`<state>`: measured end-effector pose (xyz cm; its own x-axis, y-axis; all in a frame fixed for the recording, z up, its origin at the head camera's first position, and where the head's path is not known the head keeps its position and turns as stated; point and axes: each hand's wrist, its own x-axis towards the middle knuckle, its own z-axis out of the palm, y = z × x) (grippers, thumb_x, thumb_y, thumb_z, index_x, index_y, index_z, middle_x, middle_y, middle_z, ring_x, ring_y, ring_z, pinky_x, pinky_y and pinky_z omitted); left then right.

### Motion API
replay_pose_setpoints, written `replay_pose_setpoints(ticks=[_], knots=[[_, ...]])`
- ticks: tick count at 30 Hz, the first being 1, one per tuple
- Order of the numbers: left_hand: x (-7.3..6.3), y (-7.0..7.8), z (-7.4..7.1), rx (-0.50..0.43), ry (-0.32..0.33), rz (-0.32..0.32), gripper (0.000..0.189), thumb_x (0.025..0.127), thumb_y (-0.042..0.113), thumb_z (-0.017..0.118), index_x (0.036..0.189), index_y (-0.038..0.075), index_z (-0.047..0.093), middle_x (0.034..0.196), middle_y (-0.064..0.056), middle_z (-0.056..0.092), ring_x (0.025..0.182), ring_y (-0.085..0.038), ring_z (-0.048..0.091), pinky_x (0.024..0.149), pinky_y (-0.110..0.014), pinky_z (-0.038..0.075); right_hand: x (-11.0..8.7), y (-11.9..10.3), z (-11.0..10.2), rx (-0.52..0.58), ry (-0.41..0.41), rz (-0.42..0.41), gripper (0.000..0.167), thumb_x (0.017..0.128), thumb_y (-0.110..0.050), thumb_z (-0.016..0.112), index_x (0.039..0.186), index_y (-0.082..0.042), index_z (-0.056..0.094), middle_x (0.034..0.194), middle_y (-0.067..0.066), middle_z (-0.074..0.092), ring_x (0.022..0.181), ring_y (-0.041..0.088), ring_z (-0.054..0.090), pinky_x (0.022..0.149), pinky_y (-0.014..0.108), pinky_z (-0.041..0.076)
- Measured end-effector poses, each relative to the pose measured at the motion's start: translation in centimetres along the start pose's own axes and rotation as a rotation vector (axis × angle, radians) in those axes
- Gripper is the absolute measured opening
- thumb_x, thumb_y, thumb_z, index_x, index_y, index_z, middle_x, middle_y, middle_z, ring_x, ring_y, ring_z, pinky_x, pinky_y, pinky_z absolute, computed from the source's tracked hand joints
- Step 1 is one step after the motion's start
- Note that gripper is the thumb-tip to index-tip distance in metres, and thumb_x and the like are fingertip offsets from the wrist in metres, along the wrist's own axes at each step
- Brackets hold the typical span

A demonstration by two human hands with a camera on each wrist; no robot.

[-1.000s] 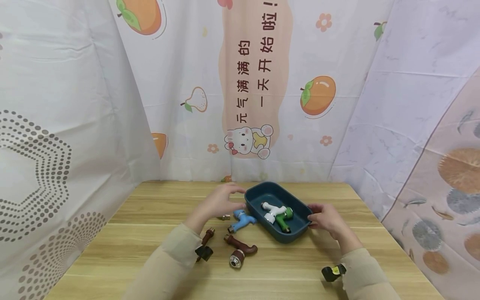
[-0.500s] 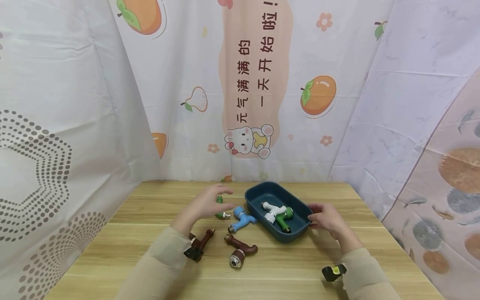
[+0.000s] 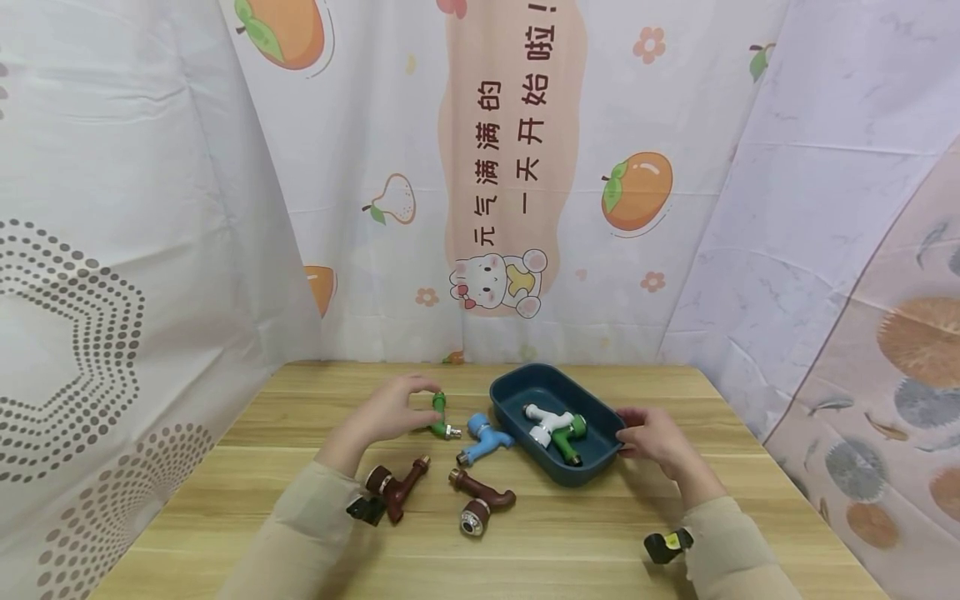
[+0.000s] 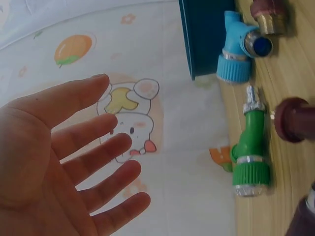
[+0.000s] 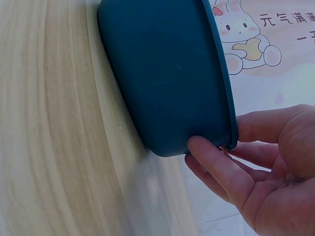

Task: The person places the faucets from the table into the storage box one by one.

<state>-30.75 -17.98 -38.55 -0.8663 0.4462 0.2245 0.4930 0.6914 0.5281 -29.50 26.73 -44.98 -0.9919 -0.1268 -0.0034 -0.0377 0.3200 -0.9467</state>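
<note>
My left hand (image 3: 382, 417) hovers just left of a green faucet (image 3: 437, 427); its fingers are spread and nothing is in them. In the left wrist view the green faucet (image 4: 254, 132) lies on the table, apart from the hand (image 4: 74, 157). My right hand (image 3: 660, 442) holds the right end of a dark teal plastic bin (image 3: 592, 475), thumb and fingers at its rim in the right wrist view. Inside the bin lie a white faucet (image 3: 546, 422) and another green faucet (image 3: 567, 442). A blue faucet (image 3: 483, 439) lies against or very near the bin's left side.
Two brown faucets lie nearer the front: one brown faucet (image 3: 480, 502) in the middle, another brown faucet (image 3: 397, 490) beside my left wrist. Wood-grain table (image 3: 600, 550) spreads under everything. A printed curtain (image 3: 360, 275) hangs behind the table's back edge.
My left hand has moved left, away from the bin's rim, to beside the green faucet, uncovering that faucet and the left brown one. The right hand and bin stay put.
</note>
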Motion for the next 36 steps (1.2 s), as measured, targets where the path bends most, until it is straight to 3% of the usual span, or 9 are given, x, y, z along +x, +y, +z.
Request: replay_pose_setpoints(ticks=[21,36], knots=[[-2.5,-2.9,-1.3,-0.006,-0.01,-0.042,0.046,0.089,0.027,0.079,0.13,0.009,0.068,0.143,-0.016,0.057,0.135,-0.04,0.047,0.11,-0.06,0.037,0.0,0.1,0.0,-0.009,0.001,0.001,0.048,0.092,0.012,0.056,0.137,0.022,0.045,0.128,0.038,0.053,0.108,0.041,0.063,0.083,0.052,0.058],[-4.2,-4.5,-1.8,-0.004,-0.062,-0.089,0.051,0.088,0.03,0.08,0.132,0.009,0.067,0.137,-0.013,0.062,0.128,-0.043,0.053,0.103,-0.06,0.044,0.0,0.1,-0.1,-0.001,-0.004,-0.007,0.049,0.092,0.012,0.056,0.138,0.022,0.043,0.127,0.038,0.052,0.105,0.04,0.064,0.083,0.051,0.058]])
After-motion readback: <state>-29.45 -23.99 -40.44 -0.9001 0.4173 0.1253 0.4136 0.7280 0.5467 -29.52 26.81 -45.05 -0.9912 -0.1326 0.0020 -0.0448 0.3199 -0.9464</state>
